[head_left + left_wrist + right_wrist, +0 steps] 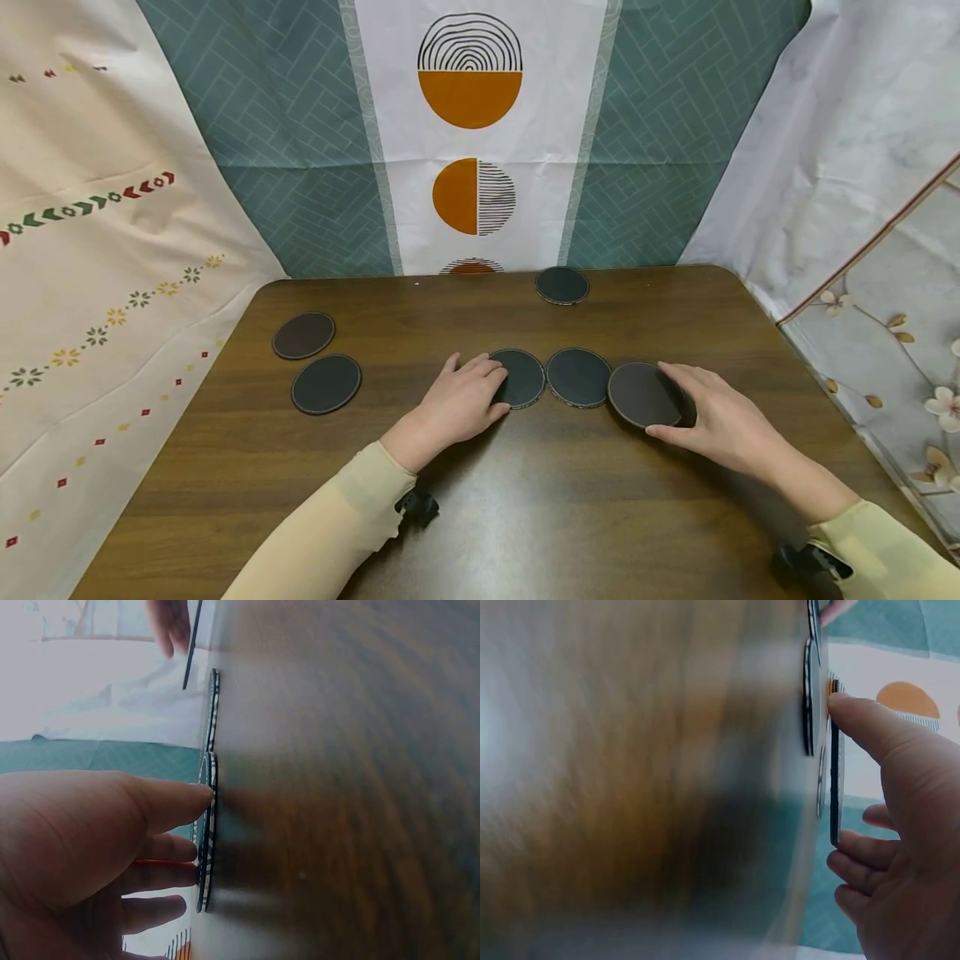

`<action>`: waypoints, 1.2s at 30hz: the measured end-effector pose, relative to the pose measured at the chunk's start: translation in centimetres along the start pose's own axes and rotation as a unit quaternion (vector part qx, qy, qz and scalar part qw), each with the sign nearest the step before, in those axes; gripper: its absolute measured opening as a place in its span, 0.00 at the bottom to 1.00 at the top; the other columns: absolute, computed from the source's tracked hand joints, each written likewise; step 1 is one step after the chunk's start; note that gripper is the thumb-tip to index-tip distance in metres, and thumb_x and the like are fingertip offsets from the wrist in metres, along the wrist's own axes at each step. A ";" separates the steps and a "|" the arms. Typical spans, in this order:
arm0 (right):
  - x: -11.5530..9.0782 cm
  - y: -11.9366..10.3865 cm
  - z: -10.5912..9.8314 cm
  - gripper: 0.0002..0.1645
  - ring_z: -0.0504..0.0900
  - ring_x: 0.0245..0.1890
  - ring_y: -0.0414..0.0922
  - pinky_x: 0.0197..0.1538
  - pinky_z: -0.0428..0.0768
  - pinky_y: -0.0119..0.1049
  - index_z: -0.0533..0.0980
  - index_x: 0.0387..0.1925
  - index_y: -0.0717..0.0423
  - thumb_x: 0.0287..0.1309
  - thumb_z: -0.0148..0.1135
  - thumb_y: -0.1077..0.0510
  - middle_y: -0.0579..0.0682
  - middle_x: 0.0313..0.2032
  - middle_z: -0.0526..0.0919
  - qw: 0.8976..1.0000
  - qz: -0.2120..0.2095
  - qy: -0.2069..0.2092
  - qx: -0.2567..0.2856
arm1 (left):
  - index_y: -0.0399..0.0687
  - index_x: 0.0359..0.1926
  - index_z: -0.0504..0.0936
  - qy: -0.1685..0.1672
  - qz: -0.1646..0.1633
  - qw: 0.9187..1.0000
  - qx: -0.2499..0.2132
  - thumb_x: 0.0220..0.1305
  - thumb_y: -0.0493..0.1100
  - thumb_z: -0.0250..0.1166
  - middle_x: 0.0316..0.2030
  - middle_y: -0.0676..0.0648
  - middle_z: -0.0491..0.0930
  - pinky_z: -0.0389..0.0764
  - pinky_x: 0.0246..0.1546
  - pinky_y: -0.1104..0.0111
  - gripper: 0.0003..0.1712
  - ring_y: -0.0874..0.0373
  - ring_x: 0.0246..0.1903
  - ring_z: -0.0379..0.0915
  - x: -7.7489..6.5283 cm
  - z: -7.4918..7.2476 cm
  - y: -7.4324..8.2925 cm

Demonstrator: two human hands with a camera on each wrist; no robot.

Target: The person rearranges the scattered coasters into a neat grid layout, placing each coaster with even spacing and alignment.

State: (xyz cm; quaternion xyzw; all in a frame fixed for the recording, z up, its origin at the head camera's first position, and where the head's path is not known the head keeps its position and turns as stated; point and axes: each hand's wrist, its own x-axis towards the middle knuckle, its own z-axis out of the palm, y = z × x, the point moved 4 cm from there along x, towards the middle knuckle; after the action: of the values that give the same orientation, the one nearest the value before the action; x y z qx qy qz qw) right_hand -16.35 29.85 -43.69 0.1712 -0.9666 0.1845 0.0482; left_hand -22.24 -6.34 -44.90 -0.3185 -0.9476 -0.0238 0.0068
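Observation:
Near the table's middle, my left hand (459, 402) holds the left edge of a dark green round coaster (521, 379) lying flat. Its thumb is at the near rim and its fingertips at the left side. A second dark green coaster (578, 377) lies right beside that one, edge to edge. My right hand (716, 417) grips a dark brown round coaster (642, 395) by its rim, thumb in front and fingers behind. In the right wrist view this brown coaster (835, 772) is held above the tabletop, its left edge close to the second green coaster.
On the left of the wooden table (480, 533) lie another brown coaster (303, 335) and a dark green coaster (326, 384). One more dark green coaster (562, 285) is at the back edge. Patterned cloths (300, 125) hang behind and at both sides.

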 end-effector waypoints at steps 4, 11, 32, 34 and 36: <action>-0.4 -1.1 0.4 0.61 0.74 0.71 0.66 0.60 0.80 0.70 0.71 0.79 0.60 0.57 0.84 0.31 0.64 0.71 0.77 1.000 -0.022 0.007 0.004 | 0.46 0.74 0.81 0.000 0.002 1.000 0.002 0.78 0.59 0.70 0.74 0.45 0.78 0.63 0.77 0.36 0.34 0.46 0.79 0.66 0.0 -0.1 0.0; -0.9 -2.9 1.0 0.57 0.78 0.69 0.59 0.58 0.84 0.62 0.74 0.78 0.57 0.55 0.87 0.35 0.57 0.69 0.79 0.998 -0.064 0.017 0.005 | 0.45 0.74 0.81 -0.002 0.002 1.000 -0.002 0.78 0.60 0.70 0.74 0.45 0.78 0.64 0.77 0.35 0.34 0.45 0.79 0.66 0.0 -0.2 -0.1; -1.0 -5.7 2.3 0.55 0.79 0.70 0.56 0.62 0.83 0.61 0.75 0.77 0.53 0.56 0.86 0.34 0.50 0.70 0.79 0.992 -0.123 -0.017 0.012 | 0.46 0.75 0.80 -0.013 0.000 1.000 -0.004 0.79 0.59 0.70 0.75 0.45 0.77 0.63 0.77 0.36 0.34 0.46 0.80 0.65 -0.2 -0.1 0.1; -1.2 -5.7 2.4 0.54 0.78 0.70 0.55 0.62 0.83 0.61 0.75 0.77 0.52 0.56 0.85 0.34 0.50 0.71 0.79 0.992 -0.127 -0.019 0.011 | 0.46 0.75 0.81 -0.011 0.000 1.000 -0.002 0.79 0.60 0.70 0.75 0.45 0.77 0.64 0.77 0.36 0.34 0.46 0.79 0.66 -0.1 -0.2 0.1; -1.2 -5.8 2.5 0.54 0.78 0.70 0.55 0.62 0.83 0.61 0.76 0.77 0.52 0.57 0.85 0.33 0.49 0.71 0.78 0.991 -0.129 -0.023 0.011 | 0.46 0.75 0.81 -0.009 -0.001 1.000 -0.002 0.78 0.60 0.70 0.74 0.45 0.77 0.64 0.77 0.36 0.34 0.46 0.79 0.66 -0.1 -0.3 0.0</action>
State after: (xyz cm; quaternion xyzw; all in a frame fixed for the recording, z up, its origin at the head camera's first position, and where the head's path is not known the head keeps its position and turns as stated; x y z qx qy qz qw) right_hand -13.25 24.27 -44.24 0.2996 -0.9350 0.1837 0.0477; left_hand -22.13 -6.38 -44.63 -0.3173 -0.9480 -0.0227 -0.0025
